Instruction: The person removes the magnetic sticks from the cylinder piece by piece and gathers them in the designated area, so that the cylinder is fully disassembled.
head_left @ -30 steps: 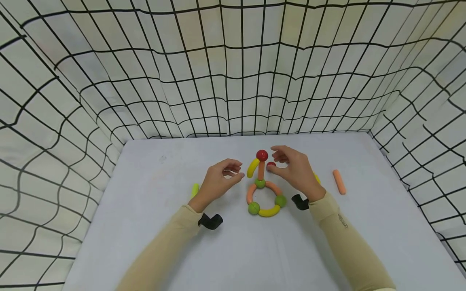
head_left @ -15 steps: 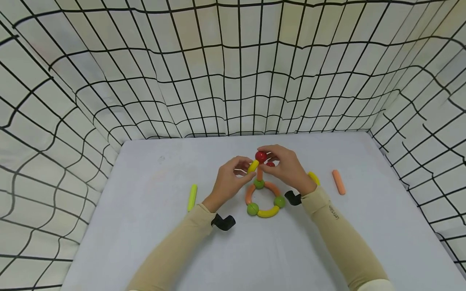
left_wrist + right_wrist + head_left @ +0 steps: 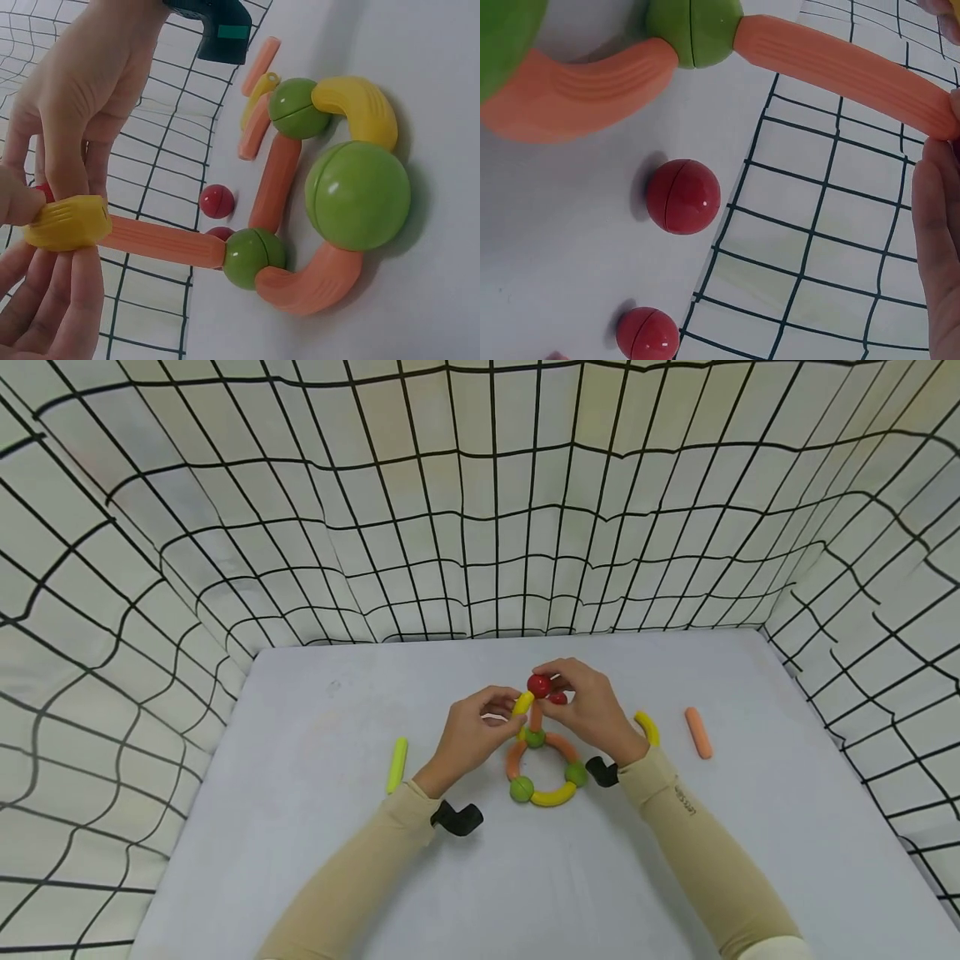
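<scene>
My left hand (image 3: 474, 727) pinches a yellow curved toy stick (image 3: 522, 703) between thumb and fingers. Its upper end meets a red ball (image 3: 537, 686), which my right hand (image 3: 592, 702) holds with its fingertips. Below that ball an orange straight stick (image 3: 847, 71) stands up from a green ball (image 3: 255, 258). This green ball belongs to a ring of curved orange and yellow sticks and green balls lying on the table. In the left wrist view the yellow stick (image 3: 67, 223) hides most of the red ball. Whether the two are joined I cannot tell.
Loose red balls (image 3: 683, 196) lie on the white table (image 3: 300, 827) behind the ring. A light-green stick (image 3: 397, 765) is at left. A yellow curved stick (image 3: 647, 727) and an orange stick (image 3: 698, 732) lie at right. Black netting (image 3: 465, 518) surrounds the table's back and sides.
Both hands have come in towards the upright stick. The left has taken hold of the yellow stick and the right the red ball. Over the last half second the yellow stick has tilted more upright.
</scene>
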Available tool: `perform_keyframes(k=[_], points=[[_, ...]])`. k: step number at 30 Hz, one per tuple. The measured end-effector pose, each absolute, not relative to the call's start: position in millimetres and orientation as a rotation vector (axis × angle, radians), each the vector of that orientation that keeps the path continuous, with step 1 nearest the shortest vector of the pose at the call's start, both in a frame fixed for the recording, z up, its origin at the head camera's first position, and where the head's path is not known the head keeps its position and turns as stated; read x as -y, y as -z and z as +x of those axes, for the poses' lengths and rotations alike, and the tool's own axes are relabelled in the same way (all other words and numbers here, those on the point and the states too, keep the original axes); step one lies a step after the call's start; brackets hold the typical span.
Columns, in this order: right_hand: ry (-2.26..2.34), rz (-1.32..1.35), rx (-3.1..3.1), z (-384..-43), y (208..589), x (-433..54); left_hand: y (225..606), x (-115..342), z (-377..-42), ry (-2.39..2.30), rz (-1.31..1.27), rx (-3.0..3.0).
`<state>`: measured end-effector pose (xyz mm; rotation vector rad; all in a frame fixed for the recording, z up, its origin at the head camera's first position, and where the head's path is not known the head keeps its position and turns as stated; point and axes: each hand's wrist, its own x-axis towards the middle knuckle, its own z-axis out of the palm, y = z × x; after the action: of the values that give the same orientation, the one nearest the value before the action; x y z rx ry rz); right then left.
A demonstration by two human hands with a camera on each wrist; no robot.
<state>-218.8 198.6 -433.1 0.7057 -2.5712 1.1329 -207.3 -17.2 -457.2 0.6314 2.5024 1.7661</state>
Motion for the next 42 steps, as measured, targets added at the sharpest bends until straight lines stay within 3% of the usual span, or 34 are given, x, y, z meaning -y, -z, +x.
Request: perform_keyframes(k=[12,26,42], points=[[-1.11,0.726,2.583,-214.6,430.9,-199.6,456.0,44.8,-200.2,-1.713,0.588,-2.575],[-1.124,0.705,2.589,-213.8,429.3,-200.6,478.7,96.9,-180.9,-1.465,0.177,-2.644],[-1.144,0.699,2.596,-213.1,427.6,-198.4,499.6,130.4,-172.5,-1.352,0.063,-2.678]])
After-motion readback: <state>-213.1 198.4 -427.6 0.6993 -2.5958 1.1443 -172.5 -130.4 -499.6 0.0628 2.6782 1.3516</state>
